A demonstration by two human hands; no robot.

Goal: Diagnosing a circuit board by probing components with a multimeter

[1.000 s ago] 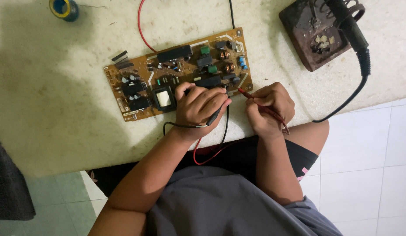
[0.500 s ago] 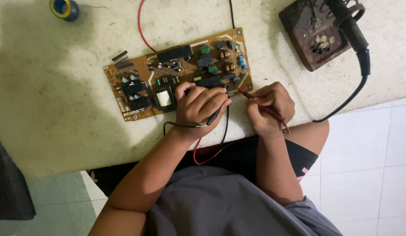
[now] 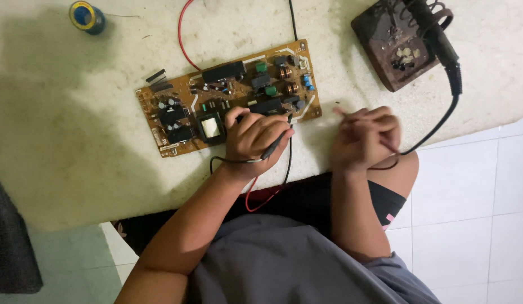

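Seen from above, a brown circuit board (image 3: 227, 95) lies flat on a pale worktable (image 3: 75, 141). The left hand (image 3: 254, 138) rests on the board's near edge, fingers closed around a black test probe (image 3: 274, 146). The right hand (image 3: 365, 138) — blurred, off the board's right end — is curled; whether it pinches anything cannot be told.

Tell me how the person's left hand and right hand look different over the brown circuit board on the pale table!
The left hand rests on the brown circuit board and grips a black probe; the right hand is off the board, beside its right edge. The left hand looks sharp, while the right hand is blurred. What the right hand holds is unclear. Both are bare, with fingers curled, near the front edge of the pale table.
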